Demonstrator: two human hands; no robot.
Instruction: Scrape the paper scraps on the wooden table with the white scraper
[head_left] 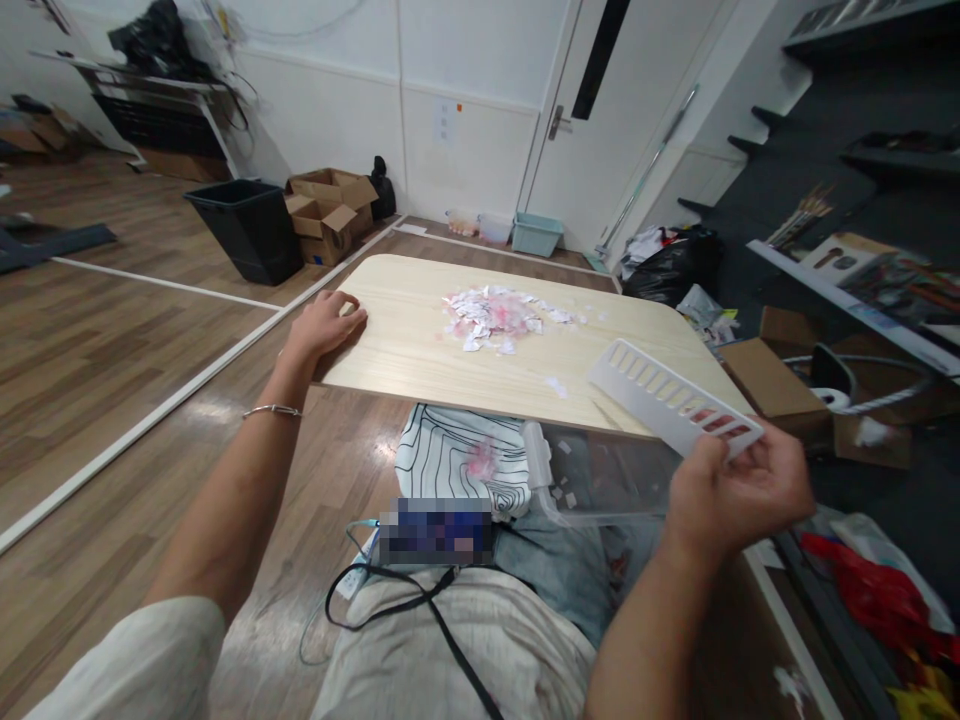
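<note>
My left hand (pixel 324 322) rests palm down on the near left corner of a light wooden table (pixel 405 340), fingers spread, holding nothing. My right hand (pixel 739 490) is closed on a white slotted plastic lid (pixel 671 397), held tilted over the table's near right edge. Just below the lid, a clear plastic container (pixel 600 480) sits against the table edge over my lap, with a few paper bits inside. A heap of torn white and pink paper scraps (pixel 499 315) lies in the middle of the table. A single scrap (pixel 556 385) lies nearer to me.
A black bin (pixel 251 228) and open cardboard boxes (pixel 330 212) stand on the wooden floor at the left. A teal tub (pixel 536 233) sits by the white door. Black bags, boxes and shelves crowd the right side. A patterned cushion (pixel 457 458) lies under the table.
</note>
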